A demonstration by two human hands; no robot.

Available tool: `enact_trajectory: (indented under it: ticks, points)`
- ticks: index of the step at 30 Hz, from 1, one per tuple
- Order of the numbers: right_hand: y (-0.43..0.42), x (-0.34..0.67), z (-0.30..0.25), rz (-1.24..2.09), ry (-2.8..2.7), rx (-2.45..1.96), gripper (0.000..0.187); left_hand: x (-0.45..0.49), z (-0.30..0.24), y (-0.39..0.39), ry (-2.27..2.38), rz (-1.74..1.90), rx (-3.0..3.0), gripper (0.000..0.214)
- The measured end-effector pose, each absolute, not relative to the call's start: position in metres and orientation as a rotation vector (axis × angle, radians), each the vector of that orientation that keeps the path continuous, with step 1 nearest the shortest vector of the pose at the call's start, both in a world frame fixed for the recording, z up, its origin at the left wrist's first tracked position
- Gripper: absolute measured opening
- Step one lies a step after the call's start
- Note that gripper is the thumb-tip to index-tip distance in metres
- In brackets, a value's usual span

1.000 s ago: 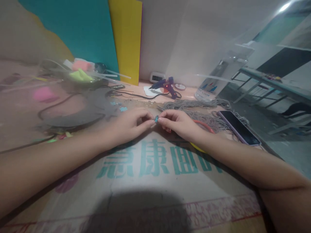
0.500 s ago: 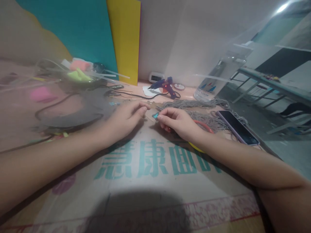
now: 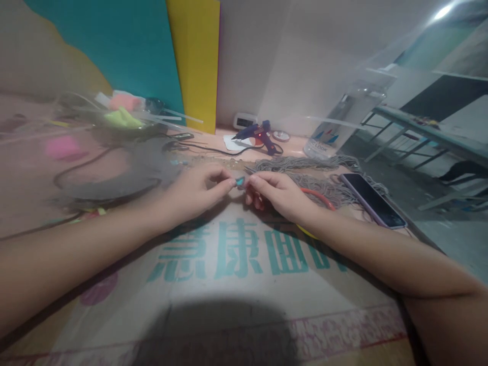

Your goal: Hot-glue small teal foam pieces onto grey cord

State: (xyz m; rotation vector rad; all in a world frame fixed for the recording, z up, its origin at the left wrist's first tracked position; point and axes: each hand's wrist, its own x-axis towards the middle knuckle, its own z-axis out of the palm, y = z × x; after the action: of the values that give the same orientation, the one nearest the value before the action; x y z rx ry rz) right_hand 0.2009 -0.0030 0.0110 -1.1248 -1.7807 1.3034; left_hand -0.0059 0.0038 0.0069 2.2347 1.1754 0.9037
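Between my two hands, above the printed sheet (image 3: pixel 236 305), is a small teal piece (image 3: pixel 240 181) with a darker edge; its exact kind is too small to make out. My left hand (image 3: pixel 204 188) pinches it from the left with thumb and forefinger. From the other side my right hand (image 3: pixel 276 193) has its thumb and forefinger closed at the piece's right edge, the other fingers curled under. Just behind my right hand lie bundles of grey yarn (image 3: pixel 305 165), and part of an orange-red ring-like thing (image 3: pixel 320 197) shows beside that wrist.
A blue glue gun (image 3: pixel 259 134) with a red light stands at the back near a small white clock (image 3: pixel 245 120). On the right are a phone (image 3: pixel 373 200) and a clear plastic bottle (image 3: pixel 331 127). Blurred clutter with a pink piece (image 3: pixel 64 147) fills the left.
My left hand has moved right, and its fingertips have closed on the teal piece. The piece has shifted slightly left from where my right fingertips held it.
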Motion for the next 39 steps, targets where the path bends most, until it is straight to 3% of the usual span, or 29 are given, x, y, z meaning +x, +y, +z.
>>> enact_trajectory:
  ticks: [19, 31, 39]
  points:
    - [0.0021, 0.2033, 0.0054, 1.338, -1.693, -1.143, 0.022, -0.0102, 0.0018, 0.0071, 1.134, 0.865, 2.271, 0.039]
    - [0.0027, 0.2011, 0.0066, 1.378, -1.717, -1.142, 0.017, -0.0066, 0.005, 0.0036, 1.154, 0.871, 2.249, 0.027]
    - [0.0018, 0.201, 0.0058, 1.197, -1.846, -1.227, 0.019, -0.0065, 0.0065, 0.0052, 1.25, 0.916, 2.154, 0.026]
